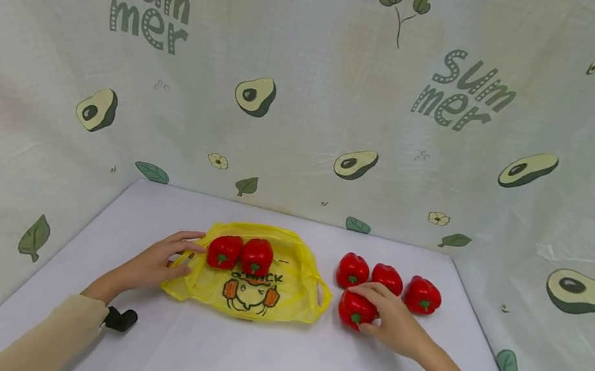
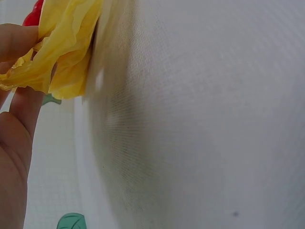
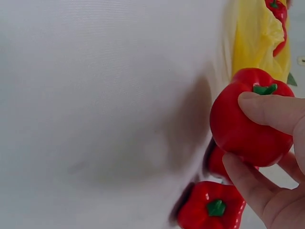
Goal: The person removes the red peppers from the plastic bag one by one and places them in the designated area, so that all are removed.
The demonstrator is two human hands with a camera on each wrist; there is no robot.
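Observation:
A yellow plastic bag (image 1: 294,277) with a printed cartoon face lies spread on the white table. Two red bell peppers (image 1: 224,252) with green stems sit side by side at the bag, towards its back left. My left hand (image 1: 156,267) holds the bag's left edge; in the left wrist view the thin yellow film (image 2: 66,52) lies between thumb and fingers. To the right of the bag, my right hand (image 1: 398,324) grips another red bell pepper (image 1: 355,310). The right wrist view shows the thumb against this pepper (image 3: 243,131) near its stem and fingers beneath.
Three more red bell peppers stand behind the right hand: one at the left (image 1: 352,270), one in the middle (image 1: 387,278) and one at the right (image 1: 422,296). A cloth (image 1: 309,115) printed with avocados hangs behind the table (image 1: 220,363) and along both sides.

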